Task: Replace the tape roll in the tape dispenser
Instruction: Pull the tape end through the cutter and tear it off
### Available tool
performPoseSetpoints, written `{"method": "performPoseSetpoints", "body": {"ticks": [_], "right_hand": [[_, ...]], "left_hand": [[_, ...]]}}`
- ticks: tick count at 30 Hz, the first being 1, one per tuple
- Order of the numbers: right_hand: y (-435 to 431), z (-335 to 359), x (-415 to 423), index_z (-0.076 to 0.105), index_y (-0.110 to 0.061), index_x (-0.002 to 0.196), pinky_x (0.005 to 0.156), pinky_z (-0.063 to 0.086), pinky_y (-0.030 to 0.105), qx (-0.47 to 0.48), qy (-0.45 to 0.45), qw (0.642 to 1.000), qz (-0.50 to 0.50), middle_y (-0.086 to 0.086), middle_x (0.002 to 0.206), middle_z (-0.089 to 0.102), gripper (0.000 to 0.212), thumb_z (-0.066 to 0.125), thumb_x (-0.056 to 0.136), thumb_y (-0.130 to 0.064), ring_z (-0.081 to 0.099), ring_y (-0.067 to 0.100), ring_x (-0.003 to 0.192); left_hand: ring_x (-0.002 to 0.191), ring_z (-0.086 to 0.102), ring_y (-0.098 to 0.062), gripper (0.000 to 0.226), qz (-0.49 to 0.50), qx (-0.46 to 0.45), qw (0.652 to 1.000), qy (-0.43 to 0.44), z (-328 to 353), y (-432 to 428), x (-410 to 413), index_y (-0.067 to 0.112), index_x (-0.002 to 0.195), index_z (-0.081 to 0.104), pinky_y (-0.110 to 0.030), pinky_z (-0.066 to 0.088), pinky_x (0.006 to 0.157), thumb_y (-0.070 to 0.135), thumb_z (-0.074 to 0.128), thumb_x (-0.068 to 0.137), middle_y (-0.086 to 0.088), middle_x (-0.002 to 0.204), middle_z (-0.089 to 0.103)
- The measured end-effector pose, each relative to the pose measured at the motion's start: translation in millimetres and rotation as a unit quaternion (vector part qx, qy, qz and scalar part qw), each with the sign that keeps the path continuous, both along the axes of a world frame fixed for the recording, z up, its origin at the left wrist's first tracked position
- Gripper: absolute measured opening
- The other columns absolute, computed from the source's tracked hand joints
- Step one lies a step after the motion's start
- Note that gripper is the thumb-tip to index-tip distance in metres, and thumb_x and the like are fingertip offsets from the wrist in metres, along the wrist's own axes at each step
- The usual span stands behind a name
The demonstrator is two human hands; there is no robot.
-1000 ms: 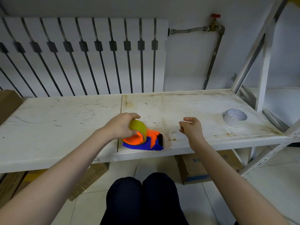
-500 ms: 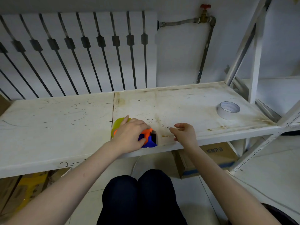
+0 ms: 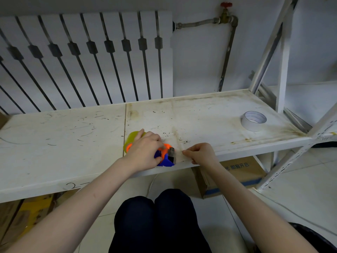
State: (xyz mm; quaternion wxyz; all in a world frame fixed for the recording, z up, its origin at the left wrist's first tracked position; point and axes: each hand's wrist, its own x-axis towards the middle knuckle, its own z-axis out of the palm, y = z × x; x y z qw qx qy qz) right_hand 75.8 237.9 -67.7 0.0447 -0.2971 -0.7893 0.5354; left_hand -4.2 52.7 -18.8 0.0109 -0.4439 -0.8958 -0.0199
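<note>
An orange and blue tape dispenser (image 3: 166, 160) lies at the front edge of the white shelf (image 3: 63, 143), with a yellow-green tape roll (image 3: 132, 137) at its left end. My left hand (image 3: 144, 150) covers the dispenser from above and grips its body; the roll shows behind my fingers. Just right of the dispenser's black cutter end, my right hand (image 3: 200, 153) rests on the shelf edge with thumb and fingers pinched together. Whether clear tape is between them is not visible. A second, white tape roll (image 3: 250, 126) lies flat at the shelf's far right.
A white radiator (image 3: 91, 57) and a pipe with a red valve (image 3: 226, 5) back the shelf. White rack posts (image 3: 281, 70) rise at the right. Cardboard boxes (image 3: 242, 172) stand under the shelf, and my knees (image 3: 155, 216) are below its front edge.
My left hand has moved from the top of the yellow-green roll to cover the dispenser body. My right hand has come closer to the cutter end.
</note>
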Motion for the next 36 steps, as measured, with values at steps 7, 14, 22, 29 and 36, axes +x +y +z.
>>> {"method": "performPoseSetpoints", "body": {"ticks": [7, 14, 22, 29, 36], "right_hand": [[-3, -5, 2, 0.072, -0.005, 0.08, 0.053, 0.052, 0.02, -0.023, 0.0, 1.0, 0.013, -0.003, 0.073, 0.065, 0.015, 0.072, 0.08, -0.02, 0.057, 0.011, 0.057], [-2, -7, -2, 0.071, -0.003, 0.082, 0.061, 0.056, 0.025, -0.027, 0.018, 0.999, -0.001, -0.006, 0.076, 0.064, 0.015, 0.07, 0.082, -0.018, 0.06, 0.013, 0.059], [-8, -15, -3, 0.069, -0.009, 0.08, 0.07, 0.059, 0.037, 0.017, 0.063, 0.997, -0.042, 0.001, 0.068, 0.066, 0.012, 0.068, 0.083, -0.02, 0.061, 0.013, 0.055], [-8, -15, -3, 0.071, -0.006, 0.084, 0.071, 0.061, 0.039, 0.037, 0.046, 0.998, -0.018, 0.003, 0.072, 0.068, 0.014, 0.067, 0.084, -0.021, 0.064, 0.014, 0.058], [-12, -16, -7, 0.068, -0.01, 0.08, 0.074, 0.059, 0.048, 0.059, 0.111, 0.989, -0.081, 0.003, 0.072, 0.066, 0.011, 0.066, 0.084, -0.02, 0.066, 0.022, 0.073]], "left_hand": [[0.12, 0.043, -0.017, 0.028, -0.003, -0.002, 1.0, -0.005, 3, 0, 0, 0.029, 0.105, 0.067, -0.045, 0.01, 0.116, 0.036, 0.06, 0.079, 0.007, 0.113, 0.058], [0.122, 0.041, -0.018, 0.029, -0.006, -0.032, 0.999, 0.007, 3, 3, 0, 0.027, 0.106, 0.068, -0.047, 0.01, 0.116, 0.034, 0.06, 0.079, 0.005, 0.117, 0.056], [0.126, 0.037, -0.021, 0.035, -0.032, -0.081, 0.996, 0.036, 1, 1, 1, 0.029, 0.116, 0.061, -0.052, 0.01, 0.115, 0.033, 0.058, 0.081, 0.002, 0.127, 0.05], [0.125, 0.038, -0.022, 0.036, -0.046, -0.113, 0.991, 0.057, 0, 2, -1, 0.026, 0.117, 0.06, -0.053, 0.011, 0.114, 0.034, 0.055, 0.082, 0.0, 0.127, 0.049], [0.127, 0.036, -0.024, 0.037, -0.05, -0.138, 0.986, 0.074, 0, 3, 3, 0.022, 0.119, 0.058, -0.053, 0.012, 0.114, 0.033, 0.053, 0.083, -0.004, 0.131, 0.045]]}}
